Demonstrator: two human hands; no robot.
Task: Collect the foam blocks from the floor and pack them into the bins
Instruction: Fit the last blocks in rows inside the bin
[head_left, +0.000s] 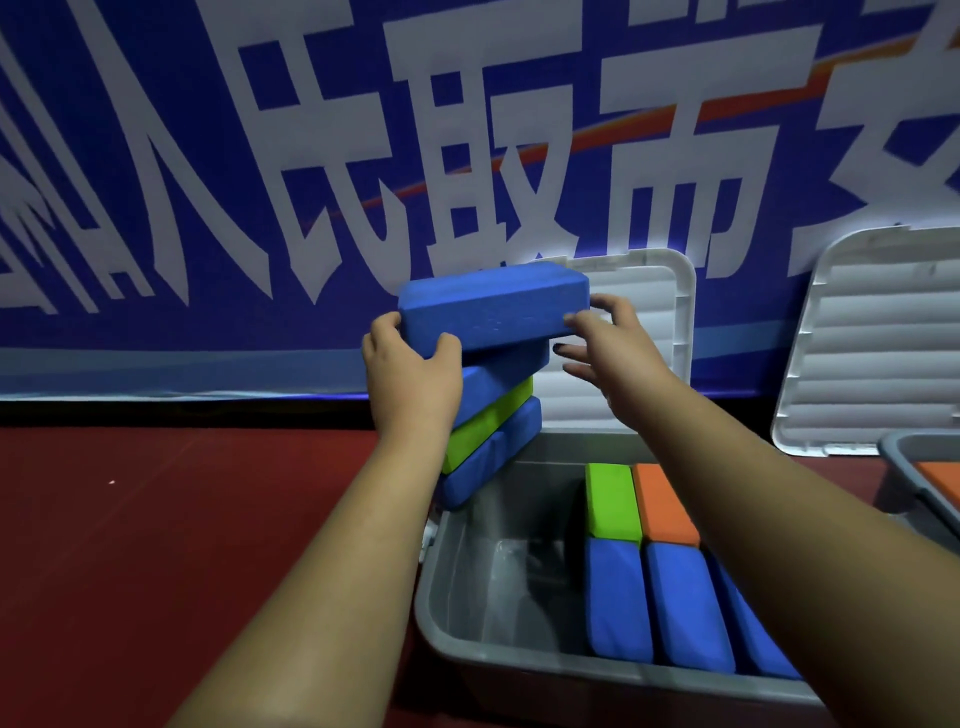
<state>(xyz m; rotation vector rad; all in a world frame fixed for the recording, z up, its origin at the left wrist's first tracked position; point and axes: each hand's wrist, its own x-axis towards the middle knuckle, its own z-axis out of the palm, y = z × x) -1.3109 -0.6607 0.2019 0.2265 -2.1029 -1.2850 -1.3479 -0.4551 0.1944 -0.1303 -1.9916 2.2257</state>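
Two hands are holding the top blue foam block (493, 306): left hand (410, 364) gripping its left end, right hand (608, 343) pinching its right. I'm seeing it topping a stack (493, 421) at the grey bin's (452, 597) far-left corner; the right forearm (779, 545) is hiding the bin's right side.

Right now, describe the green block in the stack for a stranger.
Find the grey bin by the banner. At its far left corner rises a stack whose top blue block the left hand and right hand grip. The green block is its only non-blue layer.
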